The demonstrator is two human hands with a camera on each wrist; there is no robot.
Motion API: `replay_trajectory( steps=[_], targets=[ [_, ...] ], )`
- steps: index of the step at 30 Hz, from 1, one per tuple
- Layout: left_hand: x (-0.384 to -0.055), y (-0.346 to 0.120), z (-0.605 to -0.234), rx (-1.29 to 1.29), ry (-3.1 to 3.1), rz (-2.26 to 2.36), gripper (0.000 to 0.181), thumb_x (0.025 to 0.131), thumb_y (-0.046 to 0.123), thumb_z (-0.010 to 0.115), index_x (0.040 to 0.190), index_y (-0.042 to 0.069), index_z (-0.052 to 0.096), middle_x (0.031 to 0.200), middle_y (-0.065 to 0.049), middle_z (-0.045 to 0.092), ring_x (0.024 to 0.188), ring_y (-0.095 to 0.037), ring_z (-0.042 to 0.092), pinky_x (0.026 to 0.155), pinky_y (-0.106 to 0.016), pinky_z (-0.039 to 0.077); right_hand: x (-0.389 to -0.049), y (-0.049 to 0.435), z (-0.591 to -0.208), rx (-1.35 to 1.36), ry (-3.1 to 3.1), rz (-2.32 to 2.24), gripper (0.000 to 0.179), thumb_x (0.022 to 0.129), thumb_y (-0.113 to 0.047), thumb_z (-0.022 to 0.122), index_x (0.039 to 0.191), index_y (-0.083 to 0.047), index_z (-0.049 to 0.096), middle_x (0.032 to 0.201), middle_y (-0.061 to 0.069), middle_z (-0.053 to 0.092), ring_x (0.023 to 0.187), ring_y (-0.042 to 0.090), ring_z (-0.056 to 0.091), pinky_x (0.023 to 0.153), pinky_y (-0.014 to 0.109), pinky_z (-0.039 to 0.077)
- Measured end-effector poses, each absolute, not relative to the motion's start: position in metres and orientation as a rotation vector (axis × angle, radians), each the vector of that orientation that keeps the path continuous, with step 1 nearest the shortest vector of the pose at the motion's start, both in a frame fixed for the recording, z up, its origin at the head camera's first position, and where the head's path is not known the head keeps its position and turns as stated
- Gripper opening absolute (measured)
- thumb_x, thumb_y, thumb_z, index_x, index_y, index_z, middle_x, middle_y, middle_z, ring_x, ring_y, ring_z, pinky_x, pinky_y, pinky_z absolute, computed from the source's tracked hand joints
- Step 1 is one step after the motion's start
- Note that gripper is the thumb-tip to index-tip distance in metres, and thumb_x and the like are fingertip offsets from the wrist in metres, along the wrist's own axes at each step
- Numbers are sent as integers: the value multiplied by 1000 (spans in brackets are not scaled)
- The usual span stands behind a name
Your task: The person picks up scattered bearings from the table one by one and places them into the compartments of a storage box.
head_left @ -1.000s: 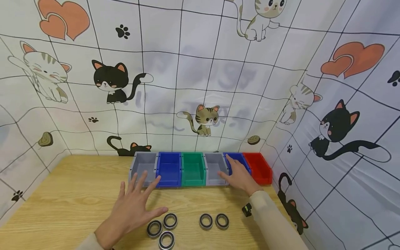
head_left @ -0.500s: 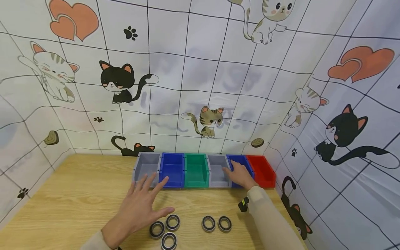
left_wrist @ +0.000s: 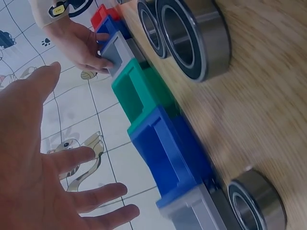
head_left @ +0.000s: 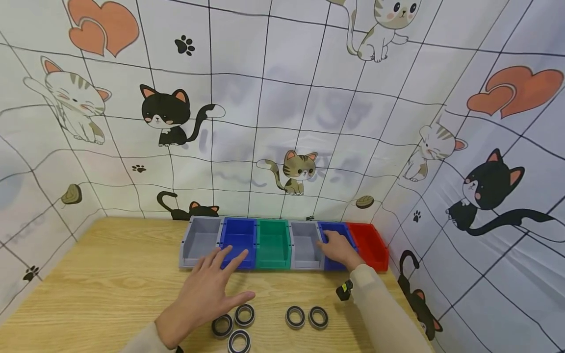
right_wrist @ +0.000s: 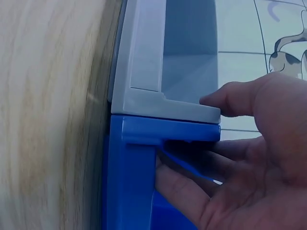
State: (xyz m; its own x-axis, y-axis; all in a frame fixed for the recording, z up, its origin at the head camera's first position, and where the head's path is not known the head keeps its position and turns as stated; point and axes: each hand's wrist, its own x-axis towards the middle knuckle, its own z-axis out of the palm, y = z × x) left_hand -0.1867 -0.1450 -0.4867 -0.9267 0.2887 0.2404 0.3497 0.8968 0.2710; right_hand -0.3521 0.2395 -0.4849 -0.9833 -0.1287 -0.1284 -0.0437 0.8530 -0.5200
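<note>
My right hand point(head_left: 340, 249) is at the divide between the right-hand grey bin point(head_left: 305, 245) and the blue bin point(head_left: 334, 264) beside it. In the right wrist view, its thumb lies inside the grey bin and its fingers curl into the blue one, pinching the adjoining side walls. My left hand point(head_left: 205, 289) hovers with spread fingers before the left grey bin point(head_left: 205, 233) and the left blue bin point(head_left: 238, 240), holding nothing. Between these pairs sits a green bin point(head_left: 273, 245), and a red bin point(head_left: 368, 250) ends the row.
Three ball bearings point(head_left: 231, 341) lie near my left hand, and two more bearings point(head_left: 288, 317) lie in front of the right grey bin. Behind the wooden table point(head_left: 115, 274) hangs a cat-printed curtain point(head_left: 238, 132), which also closes off the right side.
The row of bins has shifted slightly toward me and to the left. My right hand has curled further down over the grey and blue walls, and my left hand has drifted right.
</note>
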Motion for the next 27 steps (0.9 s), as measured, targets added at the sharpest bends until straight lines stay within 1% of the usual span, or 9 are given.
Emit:
replay_trajectory(
  steps=[2, 5, 7, 9, 12, 15, 17, 22, 27],
  targets=[
    [-188, -141, -486, -503, -2865, -468, 100, 98, 90, 70, 178, 35, 50, 178, -18, 55, 162, -53, 54, 130, -79, 47, -348, 236, -485, -141, 2861, -816, 69, 117, -30, 65, 170, 12, 48, 175, 37, 51, 161, 59, 52, 133, 74, 45],
    [-190, -135, -485, -525, -2865, -487, 96, 98, 84, 76, 177, 34, 53, 177, -18, 56, 161, -52, 56, 129, -78, 49, -339, 230, -480, -142, 2816, -861, 70, 120, -30, 61, 173, 11, 44, 178, 35, 48, 161, 57, 55, 131, 72, 49],
    [-191, -131, -484, -538, -2865, -500, 93, 98, 80, 80, 176, 35, 55, 176, -17, 56, 160, -52, 57, 126, -79, 51, -335, 227, -481, -142, 2799, -877, 70, 121, -30, 60, 174, 11, 42, 178, 35, 48, 156, 55, 61, 124, 68, 58],
    [-192, -127, -484, -550, -2861, -517, 92, 97, 76, 83, 175, 35, 56, 176, -17, 57, 159, -52, 58, 123, -80, 53, -331, 224, -482, -139, 2778, -905, 69, 121, -29, 60, 175, 11, 41, 176, 36, 50, 149, 53, 68, 113, 63, 67],
    [-194, -122, -485, -566, -2851, -518, 91, 97, 73, 86, 174, 35, 57, 175, -16, 58, 157, -52, 60, 119, -80, 56, -327, 219, -483, -120, 2761, -937, 70, 120, -28, 63, 174, 11, 42, 172, 37, 54, 136, 50, 77, 98, 56, 73],
    [-196, -118, -486, -591, -2851, -514, 90, 97, 72, 86, 173, 35, 58, 175, -16, 58, 155, -52, 61, 118, -78, 58, -322, 216, -485, -93, 2738, -959, 71, 118, -27, 68, 174, 10, 43, 169, 38, 57, 126, 46, 82, 91, 52, 75],
    [-196, -114, -487, -608, -2857, -515, 89, 98, 72, 86, 173, 34, 58, 174, -17, 58, 155, -52, 61, 117, -77, 59, -319, 214, -486, -88, 2728, -970, 72, 118, -27, 69, 173, 10, 43, 169, 38, 57, 123, 44, 84, 87, 50, 75],
    [-198, -106, -487, -645, -2856, -523, 89, 98, 72, 86, 173, 31, 59, 173, -17, 59, 154, -51, 62, 115, -78, 60, -315, 207, -487, -108, 2722, -978, 71, 116, -25, 72, 172, 11, 46, 170, 37, 56, 119, 42, 85, 82, 47, 76],
    [-201, -99, -484, -691, -2843, -524, 87, 99, 70, 87, 171, 31, 61, 173, -18, 59, 153, -51, 63, 112, -78, 61, -310, 200, -483, -146, 2722, -967, 71, 115, -25, 74, 170, 12, 48, 170, 36, 57, 108, 38, 88, 80, 46, 76]
  ],
)
